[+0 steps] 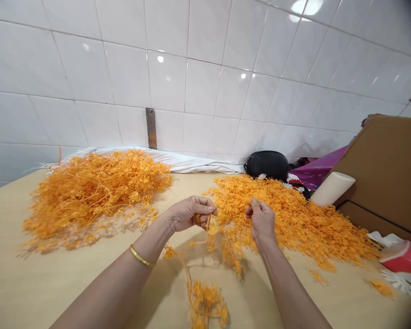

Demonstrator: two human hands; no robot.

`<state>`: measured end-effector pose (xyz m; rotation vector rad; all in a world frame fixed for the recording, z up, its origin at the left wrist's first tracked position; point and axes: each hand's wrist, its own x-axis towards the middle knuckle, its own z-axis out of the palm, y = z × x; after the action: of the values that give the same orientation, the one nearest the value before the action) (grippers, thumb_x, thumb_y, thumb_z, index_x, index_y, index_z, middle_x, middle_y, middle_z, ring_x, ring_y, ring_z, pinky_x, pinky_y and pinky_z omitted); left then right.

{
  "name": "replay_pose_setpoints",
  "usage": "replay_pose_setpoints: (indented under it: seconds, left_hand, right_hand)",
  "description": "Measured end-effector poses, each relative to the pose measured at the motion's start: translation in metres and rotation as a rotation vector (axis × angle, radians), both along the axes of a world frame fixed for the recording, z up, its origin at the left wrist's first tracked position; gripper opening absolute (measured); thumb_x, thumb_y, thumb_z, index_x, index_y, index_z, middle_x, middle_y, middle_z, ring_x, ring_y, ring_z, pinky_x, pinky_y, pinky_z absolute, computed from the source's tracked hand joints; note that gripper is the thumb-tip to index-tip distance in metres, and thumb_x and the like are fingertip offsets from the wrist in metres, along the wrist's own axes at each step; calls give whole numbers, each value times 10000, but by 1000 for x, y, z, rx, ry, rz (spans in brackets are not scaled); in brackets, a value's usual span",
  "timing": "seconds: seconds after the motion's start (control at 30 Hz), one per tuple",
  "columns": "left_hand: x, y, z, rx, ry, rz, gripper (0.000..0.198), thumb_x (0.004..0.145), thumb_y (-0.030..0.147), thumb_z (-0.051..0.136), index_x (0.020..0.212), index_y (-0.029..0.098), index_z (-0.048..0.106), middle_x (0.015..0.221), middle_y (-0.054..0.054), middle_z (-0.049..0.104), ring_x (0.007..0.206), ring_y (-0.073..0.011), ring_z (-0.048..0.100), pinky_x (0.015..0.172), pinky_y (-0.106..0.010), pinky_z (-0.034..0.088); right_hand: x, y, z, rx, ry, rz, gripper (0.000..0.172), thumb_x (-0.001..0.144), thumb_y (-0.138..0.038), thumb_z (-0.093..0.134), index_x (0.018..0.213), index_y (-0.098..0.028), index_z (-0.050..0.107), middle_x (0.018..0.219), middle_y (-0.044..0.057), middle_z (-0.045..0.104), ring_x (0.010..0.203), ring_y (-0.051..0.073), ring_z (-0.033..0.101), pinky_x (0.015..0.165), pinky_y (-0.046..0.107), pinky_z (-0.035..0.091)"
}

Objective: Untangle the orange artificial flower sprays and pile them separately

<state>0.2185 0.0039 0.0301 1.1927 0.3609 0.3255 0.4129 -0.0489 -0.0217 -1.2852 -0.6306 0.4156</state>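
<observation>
My left hand (195, 212), with a gold bangle at the wrist, is closed on an orange artificial flower stem (188, 274). Its frilly sprigs hang down over the table below the hand. My right hand (261, 218) is pinched closed in front of a spread heap of small orange florets (294, 214); whatever lies between its fingertips is too small or hidden to make out. To the left is a tall tangle of orange stems (99, 192) with sprigs on them.
The light wooden table (7, 274) meets a white tiled wall (205, 87). A black bag (267, 164) sits at the back. On the right are a cardboard box (387, 169), a cream roll (334, 188), purple fabric (320, 167) and a red-and-white item (404, 257).
</observation>
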Motion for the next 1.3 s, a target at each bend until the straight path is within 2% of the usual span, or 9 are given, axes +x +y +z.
replay_pose_setpoints:
  seconds: [0.1,0.2,0.37,0.5,0.6,0.8,1.03,1.2,1.3]
  left_hand:
    - [0,10,-4,-25,70,91,180,592,257,649,671,125,555,477,7,524,455,-83,492,570,-277,419]
    - [2,14,-8,-64,104,155,183,589,240,650,667,125,532,489,-4,552,465,-94,522,584,-290,437]
    - [4,13,-10,-57,108,235,177,579,215,653,640,126,513,484,-11,564,455,-95,528,584,-286,446]
    - [6,15,-14,-42,111,280,183,557,198,660,626,130,504,489,-6,562,460,-95,527,569,-275,443]
    - [7,17,-16,-20,105,289,171,555,186,650,599,129,496,477,0,546,447,-82,502,563,-271,439]
    - [9,13,-16,36,64,265,186,553,181,641,552,140,460,409,48,445,394,-45,398,528,-252,412]
    - [13,4,-16,10,52,203,241,550,183,647,540,151,408,392,77,391,371,-33,366,574,-281,431]
    - [11,6,-15,80,22,149,236,587,208,630,553,154,403,390,84,389,355,-33,358,601,-300,433]
    - [6,2,-6,100,-28,63,210,599,202,625,554,147,427,386,84,380,353,-31,346,598,-302,429]
  right_hand:
    - [-9,-5,8,33,0,184,228,621,-395,583,718,-196,529,517,-41,489,451,92,448,435,229,330]
    - [-23,-10,13,1,57,354,294,590,-354,613,828,-193,550,531,-44,511,460,88,470,449,223,341]
    - [-42,-16,15,-76,63,696,278,634,-396,592,805,-177,574,654,-1,554,585,114,524,561,251,383]
    - [-54,-15,10,-112,-84,789,245,628,-361,623,788,-184,572,659,-14,547,584,98,477,559,228,351]
    - [-55,-12,4,-87,-104,753,182,659,-359,596,697,-185,558,580,-37,500,539,82,428,541,216,328]
    - [-48,-9,2,-27,-73,706,250,720,-379,521,584,-176,472,548,-41,436,514,79,399,542,223,323]
    - [-57,-2,0,-52,-105,395,341,701,-396,524,496,-179,360,462,-61,336,434,67,294,433,215,240]
    - [-67,1,0,-59,-162,270,347,695,-399,520,479,-179,359,447,-63,335,423,65,300,417,213,242]
    - [-54,3,0,-65,-121,191,338,667,-405,542,475,-179,379,445,-60,367,408,64,317,402,213,245]
